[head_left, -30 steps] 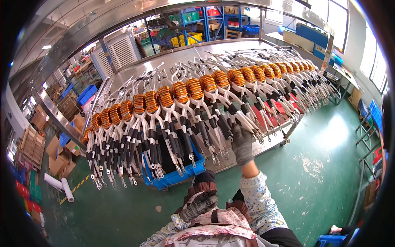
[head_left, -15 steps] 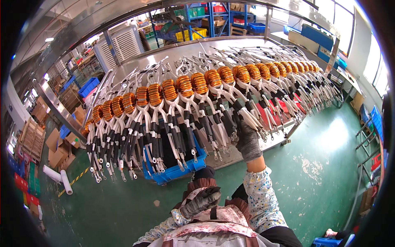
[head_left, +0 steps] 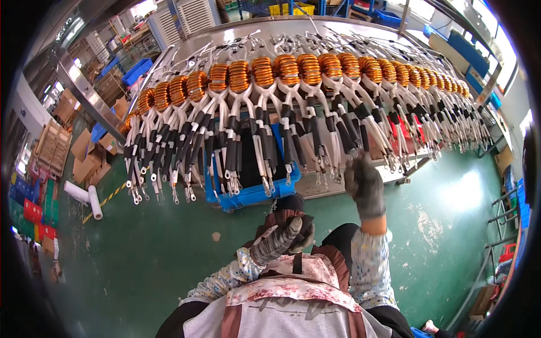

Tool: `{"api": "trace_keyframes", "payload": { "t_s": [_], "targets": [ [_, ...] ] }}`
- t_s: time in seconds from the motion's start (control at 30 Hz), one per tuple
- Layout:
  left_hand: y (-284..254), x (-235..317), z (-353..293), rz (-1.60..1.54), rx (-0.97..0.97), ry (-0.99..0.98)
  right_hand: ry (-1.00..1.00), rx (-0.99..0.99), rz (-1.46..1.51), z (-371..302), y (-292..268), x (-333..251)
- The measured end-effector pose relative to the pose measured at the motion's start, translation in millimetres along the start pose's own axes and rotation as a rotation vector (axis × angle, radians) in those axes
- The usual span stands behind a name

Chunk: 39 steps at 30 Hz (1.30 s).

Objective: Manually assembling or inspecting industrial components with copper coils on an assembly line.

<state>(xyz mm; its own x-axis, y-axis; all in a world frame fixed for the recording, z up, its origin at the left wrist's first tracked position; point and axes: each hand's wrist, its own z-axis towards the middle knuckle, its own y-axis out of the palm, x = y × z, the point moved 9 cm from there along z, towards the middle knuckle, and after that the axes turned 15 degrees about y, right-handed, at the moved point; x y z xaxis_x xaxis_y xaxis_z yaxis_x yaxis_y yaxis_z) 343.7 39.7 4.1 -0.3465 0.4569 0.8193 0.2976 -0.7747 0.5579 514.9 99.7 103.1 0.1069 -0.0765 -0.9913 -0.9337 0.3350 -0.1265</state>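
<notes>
A long row of copper-wound ring coils (head_left: 262,71) lies along the metal table, their white leads with black sleeves (head_left: 265,135) hanging over the near edge and ending in ring lugs (head_left: 234,186). My right hand (head_left: 366,188), in a grey glove and smeared by motion, is raised just below the lug ends right of the middle. Whether its fingers hold a lead I cannot tell. Close to my body, my left hand (head_left: 276,242), also gloved, is curled with the thumb toward dark fingers. What lies inside it is hidden.
A blue crate (head_left: 248,198) with dark contents stands under the hanging leads. Something red (head_left: 399,130) shows behind leads at the right. White rolls (head_left: 94,203) and cardboard boxes (head_left: 90,160) lie on the floor at left. A metal frame post (head_left: 90,101) rises at the table's left.
My right hand has come down and slightly right, from among the sleeved leads to below their ends. My left hand has risen a little. The view has tilted down, so the coils sit higher.
</notes>
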Motion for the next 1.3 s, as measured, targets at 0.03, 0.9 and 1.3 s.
{"api": "trace_keyframes", "payload": {
  "t_s": [0.03,0.9,1.3],
  "targets": [
    [11.9,21.2,-2.3,0.041,0.110,0.024,0.348,-0.261,0.328,-13.3,13.2,26.8],
    [7.0,-1.9,-4.3,0.102,0.261,0.019,-0.118,0.780,-0.983,-22.9,-73.5,-32.2],
    [36.4,-10.0,18.9,0.185,0.221,-0.053,-0.479,0.493,-0.725,-35.0,-9.7,-22.1]
  ]
}}
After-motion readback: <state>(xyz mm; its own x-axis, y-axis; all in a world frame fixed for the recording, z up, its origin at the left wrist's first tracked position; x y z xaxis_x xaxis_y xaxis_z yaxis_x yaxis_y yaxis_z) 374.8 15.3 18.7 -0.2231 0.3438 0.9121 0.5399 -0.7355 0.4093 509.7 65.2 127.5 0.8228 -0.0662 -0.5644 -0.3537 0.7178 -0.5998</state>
